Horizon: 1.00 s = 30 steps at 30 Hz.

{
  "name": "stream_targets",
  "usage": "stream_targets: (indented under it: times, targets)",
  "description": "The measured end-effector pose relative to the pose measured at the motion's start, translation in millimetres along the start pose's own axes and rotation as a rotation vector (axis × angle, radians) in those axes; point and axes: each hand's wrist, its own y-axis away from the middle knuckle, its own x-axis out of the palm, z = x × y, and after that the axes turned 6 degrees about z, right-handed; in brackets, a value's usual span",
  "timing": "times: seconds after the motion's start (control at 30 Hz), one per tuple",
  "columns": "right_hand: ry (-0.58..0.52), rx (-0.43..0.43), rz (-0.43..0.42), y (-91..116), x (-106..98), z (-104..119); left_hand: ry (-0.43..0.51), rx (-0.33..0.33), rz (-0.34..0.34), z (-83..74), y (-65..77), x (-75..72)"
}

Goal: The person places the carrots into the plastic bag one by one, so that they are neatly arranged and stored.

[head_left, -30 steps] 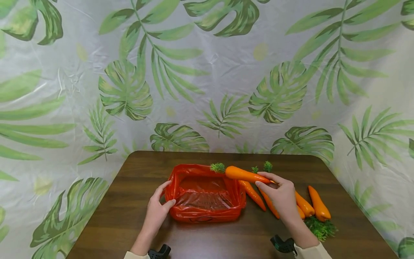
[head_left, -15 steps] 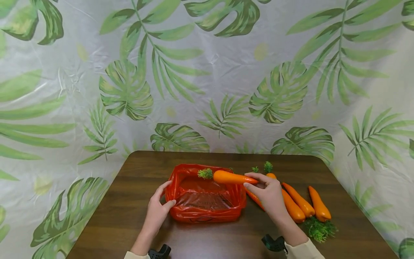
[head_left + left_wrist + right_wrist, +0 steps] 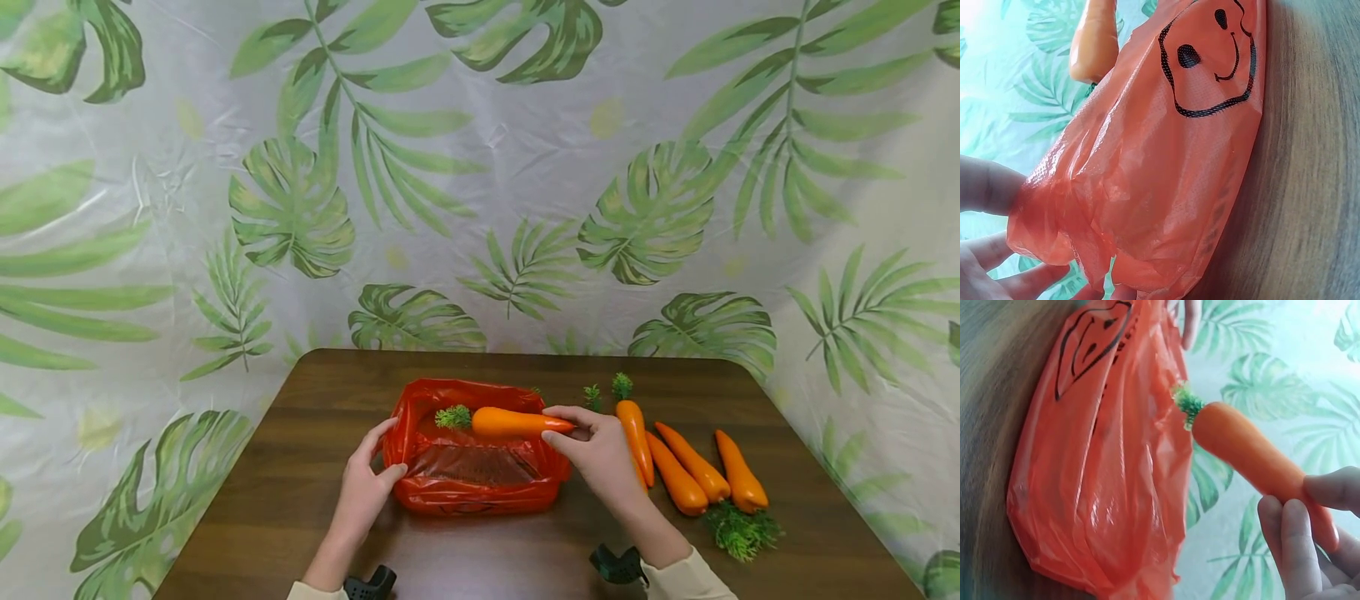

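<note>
A red plastic bag point(image 3: 480, 498) with its mouth spread upward stands on the table. My left hand point(image 3: 366, 479) holds its left end, thumb at the front of the rim and fingers along the outside. A drawn smiling face marks the bag's side in the left wrist view. Over the bag's mouth, an orange carrot point(image 3: 506, 422) with a green leafy top lies almost level, top pointing left. Thumb and fingers of my right hand point(image 3: 600, 454) pinch it by its thin tip, which the right wrist view shows plainly on the carrot point(image 3: 1247, 453).
Several more carrots lie on the dark wooden table point(image 3: 285, 467) to the right of the bag, among them a carrot point(image 3: 738, 475) farthest right. Green tops point(image 3: 742, 529) bunch near the right front. Behind the table hangs a leaf-patterned sheet point(image 3: 525, 183).
My right hand has moved left with the pinched carrot, bringing it from the bag's right edge to over its mouth. The left hand has stayed on the bag.
</note>
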Motion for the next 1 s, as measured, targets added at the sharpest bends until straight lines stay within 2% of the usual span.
stream_targets:
  times: [0.33,0.5,0.73,0.87,1.0]
  targets:
    - [-0.024,0.054,0.071,-3,16,1,0.047,-0.029,-0.015,-2.7,1.0,-1.2]
    - [-0.020,0.061,0.086,-6,24,-8,0.033,-0.027,-0.011,0.0,-0.2,-0.3]
    - [-0.030,0.077,0.133,-9,34,-22,0.034,-0.034,-0.022,33.1,-10.3,-0.2]
    - [-0.023,0.098,0.176,-10,39,-27,0.022,-0.007,-0.022,38.0,-11.5,-0.4]
    - [0.055,0.082,0.232,-11,42,-31,0.006,0.008,-0.021,38.4,-11.0,-0.7]
